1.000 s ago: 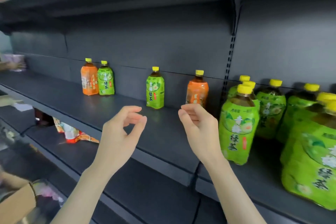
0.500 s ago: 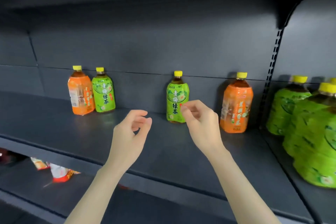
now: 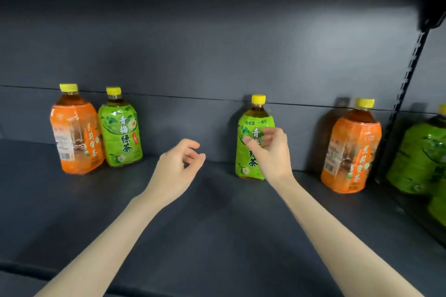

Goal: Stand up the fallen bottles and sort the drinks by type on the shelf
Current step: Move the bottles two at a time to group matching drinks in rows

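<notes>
Left hand (image 3: 177, 167) hovers above shelf (image 3: 217, 236), fingers loosely curled, empty. Right hand (image 3: 274, 152) curls before middle green bottle (image 3: 243, 160); grasp unconfirmed.

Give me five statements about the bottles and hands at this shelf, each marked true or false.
1. No bottle on the shelf lies on its side. True.
2. The left hand holds an orange bottle. False: it holds nothing.
3. The two leftmost bottles are both green. False: the left orange bottle stands beside a green bottle.
4. The right hand is in front of the middle green bottle. True.
5. The right orange bottle has a yellow cap. True.
</notes>
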`<state>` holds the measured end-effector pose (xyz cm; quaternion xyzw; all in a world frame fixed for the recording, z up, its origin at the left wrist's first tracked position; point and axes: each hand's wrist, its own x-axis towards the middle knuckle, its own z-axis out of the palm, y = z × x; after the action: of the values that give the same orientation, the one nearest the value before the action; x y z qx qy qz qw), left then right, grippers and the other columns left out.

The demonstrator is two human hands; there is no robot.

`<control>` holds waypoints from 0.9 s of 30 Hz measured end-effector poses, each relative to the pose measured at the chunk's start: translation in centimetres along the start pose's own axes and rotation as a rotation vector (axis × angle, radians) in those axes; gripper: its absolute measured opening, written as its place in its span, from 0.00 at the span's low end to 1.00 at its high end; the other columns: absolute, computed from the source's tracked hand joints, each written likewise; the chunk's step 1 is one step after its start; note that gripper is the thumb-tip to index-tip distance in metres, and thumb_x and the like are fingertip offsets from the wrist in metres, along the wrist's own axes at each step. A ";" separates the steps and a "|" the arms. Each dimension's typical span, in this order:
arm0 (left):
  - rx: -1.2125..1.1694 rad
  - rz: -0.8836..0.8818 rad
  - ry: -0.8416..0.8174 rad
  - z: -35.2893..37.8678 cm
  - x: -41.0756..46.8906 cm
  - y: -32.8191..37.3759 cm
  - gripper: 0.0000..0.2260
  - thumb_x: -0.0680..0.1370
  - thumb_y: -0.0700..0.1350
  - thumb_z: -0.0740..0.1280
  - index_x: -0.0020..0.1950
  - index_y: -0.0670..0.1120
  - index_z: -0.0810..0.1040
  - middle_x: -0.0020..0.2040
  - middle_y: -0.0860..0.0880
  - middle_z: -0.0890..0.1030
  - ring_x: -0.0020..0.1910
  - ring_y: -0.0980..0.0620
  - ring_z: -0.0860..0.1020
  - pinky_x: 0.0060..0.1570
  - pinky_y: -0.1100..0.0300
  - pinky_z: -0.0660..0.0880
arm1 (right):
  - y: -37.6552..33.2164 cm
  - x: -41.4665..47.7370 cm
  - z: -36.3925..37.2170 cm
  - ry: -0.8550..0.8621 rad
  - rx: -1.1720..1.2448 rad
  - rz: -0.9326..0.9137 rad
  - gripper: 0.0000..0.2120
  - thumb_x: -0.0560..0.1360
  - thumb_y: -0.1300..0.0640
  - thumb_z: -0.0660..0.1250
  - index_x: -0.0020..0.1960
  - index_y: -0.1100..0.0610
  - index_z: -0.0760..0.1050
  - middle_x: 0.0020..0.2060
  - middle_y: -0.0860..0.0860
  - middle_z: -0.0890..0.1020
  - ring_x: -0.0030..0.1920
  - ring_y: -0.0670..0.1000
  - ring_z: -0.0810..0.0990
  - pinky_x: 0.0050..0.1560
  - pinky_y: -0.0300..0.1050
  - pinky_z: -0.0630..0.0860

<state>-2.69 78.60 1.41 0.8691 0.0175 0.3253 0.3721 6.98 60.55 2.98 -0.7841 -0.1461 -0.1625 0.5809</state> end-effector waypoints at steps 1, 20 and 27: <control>0.024 0.005 -0.029 -0.1 0.6 -0.9 0.09 0.77 0.48 0.67 0.56 0.49 0.75 0.44 0.57 0.80 0.45 0.63 0.78 0.47 0.69 0.72 | 0.4 0.3 0.3 0.041 -0.006 -0.006 0.26 0.70 0.48 0.75 0.60 0.57 0.67 0.56 0.51 0.70 0.57 0.52 0.73 0.59 0.46 0.72; 0.561 0.084 -0.800 -8.4 1.7 -14.1 0.55 0.55 0.82 0.34 0.77 0.54 0.49 0.78 0.56 0.47 0.76 0.54 0.44 0.73 0.55 0.45 | -2.4 -1.6 9.9 -0.002 -0.274 0.103 0.40 0.56 0.36 0.79 0.59 0.54 0.69 0.55 0.49 0.76 0.55 0.51 0.76 0.56 0.51 0.74; 0.559 0.125 -0.751 -8.6 1.2 -15.0 0.31 0.78 0.65 0.52 0.76 0.51 0.57 0.77 0.52 0.54 0.76 0.51 0.51 0.73 0.53 0.48 | -5.4 -2.7 15.2 -0.045 -0.314 0.122 0.44 0.55 0.34 0.78 0.61 0.57 0.67 0.55 0.49 0.71 0.58 0.53 0.73 0.59 0.53 0.73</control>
<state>-3.55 95.24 -3.37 0.9929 -0.0837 -0.0072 0.0843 3.56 76.50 2.42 -0.8760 -0.0837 -0.1301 0.4568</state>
